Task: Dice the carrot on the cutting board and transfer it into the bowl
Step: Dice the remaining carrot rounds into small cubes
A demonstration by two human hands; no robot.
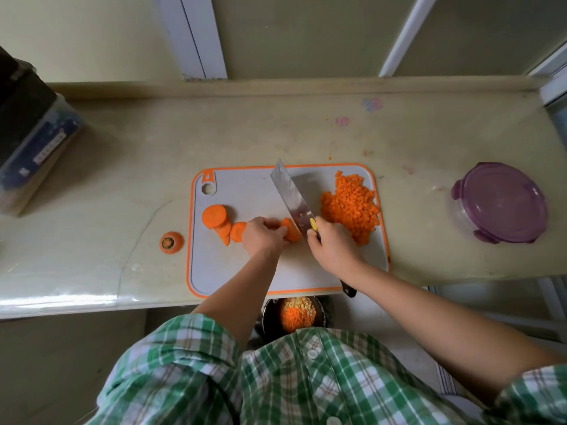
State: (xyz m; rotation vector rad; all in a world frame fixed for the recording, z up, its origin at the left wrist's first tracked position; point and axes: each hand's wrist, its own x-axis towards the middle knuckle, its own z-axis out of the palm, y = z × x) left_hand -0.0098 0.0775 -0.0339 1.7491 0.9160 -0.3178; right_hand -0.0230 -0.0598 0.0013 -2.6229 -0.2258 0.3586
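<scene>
The left hand (264,236) curls over an orange carrot chunk (291,230) mid-board and pins it. The right hand (333,248) grips the handle of a broad steel cleaver (290,194). Its blade stands against the chunk's right face, tip slanting away and left, so cuts should march toward the left hand. The diced orange heap (349,207) crowds the right edge of the grey, orange-rimmed cutting board (236,271). A dark bowl (269,317) sits below the desk's (122,148) near edge, with bare board leading to it.

One cutting board (251,191), one knife (290,194), one lidded container (503,204), one carrot top (171,242), two hands (260,237) (333,246).
</scene>
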